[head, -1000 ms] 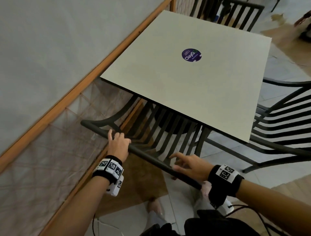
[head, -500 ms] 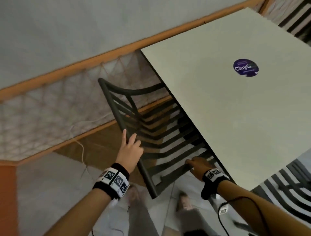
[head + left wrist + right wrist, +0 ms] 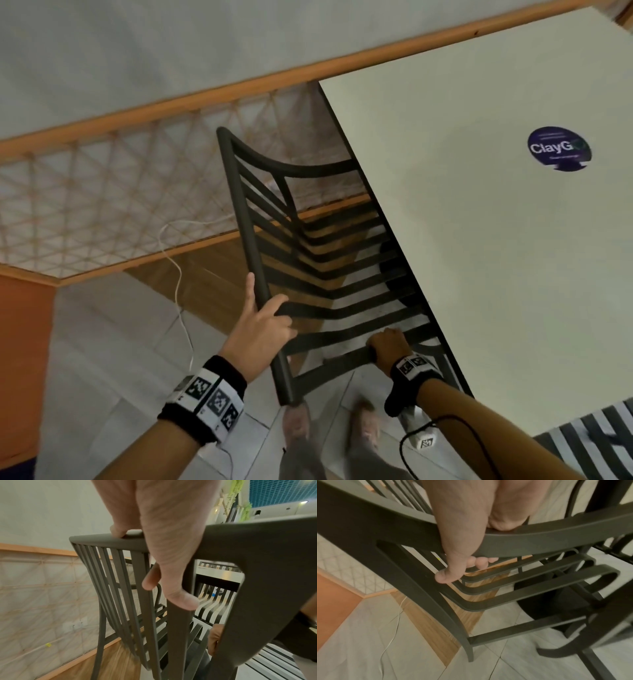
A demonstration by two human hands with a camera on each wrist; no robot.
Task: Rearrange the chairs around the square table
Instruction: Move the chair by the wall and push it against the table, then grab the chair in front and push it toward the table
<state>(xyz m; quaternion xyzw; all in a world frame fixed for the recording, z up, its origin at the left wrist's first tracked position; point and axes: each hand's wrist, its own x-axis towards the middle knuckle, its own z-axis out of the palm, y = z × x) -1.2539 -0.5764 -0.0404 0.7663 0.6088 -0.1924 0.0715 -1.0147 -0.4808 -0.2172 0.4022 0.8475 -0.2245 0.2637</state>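
Observation:
A dark slatted chair (image 3: 240,205) stands with its seat pushed under the left edge of the white square table (image 3: 479,246). My left hand (image 3: 263,318) grips the top rail of the chair's back, its index finger lying straight along the rail. The left wrist view shows that hand (image 3: 164,574) curled over the rail, with a finger hooked between the back slats of the chair (image 3: 120,582). My right hand (image 3: 387,344) is wrapped around the near armrest, close to the table edge. In the right wrist view its fingers (image 3: 479,561) curl under the armrest (image 3: 556,534).
A netted railing with an orange wooden frame (image 3: 102,192) runs along the wall just behind the chair. A white cable (image 3: 178,274) lies on the floor to the left. Another slatted chair (image 3: 589,442) shows at the lower right. My feet (image 3: 298,425) stand beside the chair.
My right hand has left the top rail and taken hold of the armrest. The left hand stays on the top rail. The view has swung round to the chair's side.

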